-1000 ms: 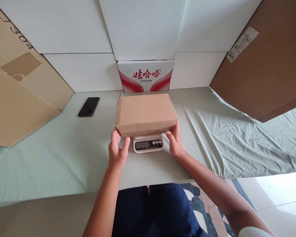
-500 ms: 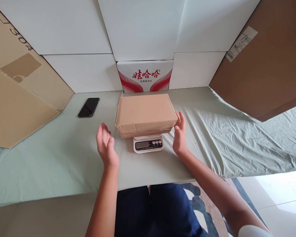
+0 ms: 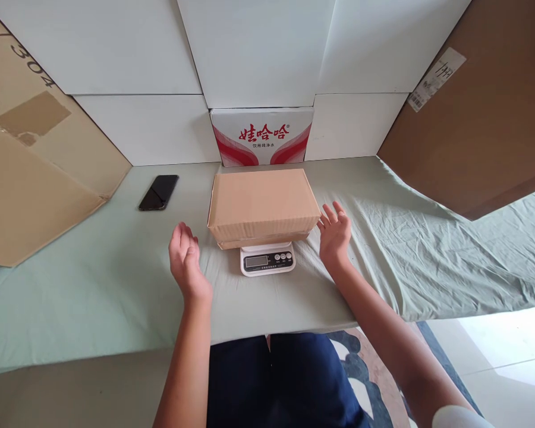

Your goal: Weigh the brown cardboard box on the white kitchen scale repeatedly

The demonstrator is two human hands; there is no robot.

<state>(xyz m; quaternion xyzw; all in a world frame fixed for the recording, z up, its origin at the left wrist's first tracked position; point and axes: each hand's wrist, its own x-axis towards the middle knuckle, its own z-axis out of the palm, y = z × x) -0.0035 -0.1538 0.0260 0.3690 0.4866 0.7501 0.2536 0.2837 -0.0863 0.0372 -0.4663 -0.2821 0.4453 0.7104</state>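
1. A closed cardboard box (image 3: 263, 205) sits on a small scale (image 3: 267, 260) at frame centre, on the cloth-covered worktop (image 3: 116, 285).
2. Left hand (image 3: 185, 261) and right hand (image 3: 335, 235) flank it, fingers spread, holding nothing.
3. The box overhangs the scale; a nudge could tip it.
4. A phone (image 3: 159, 192) lies upper left, a red-printed carton (image 3: 262, 137) behind.

Left hand (image 3: 185, 261) and right hand (image 3: 335, 236): both raised, palms facing inward, fingers loosely spread, empty, forearms extended forward.
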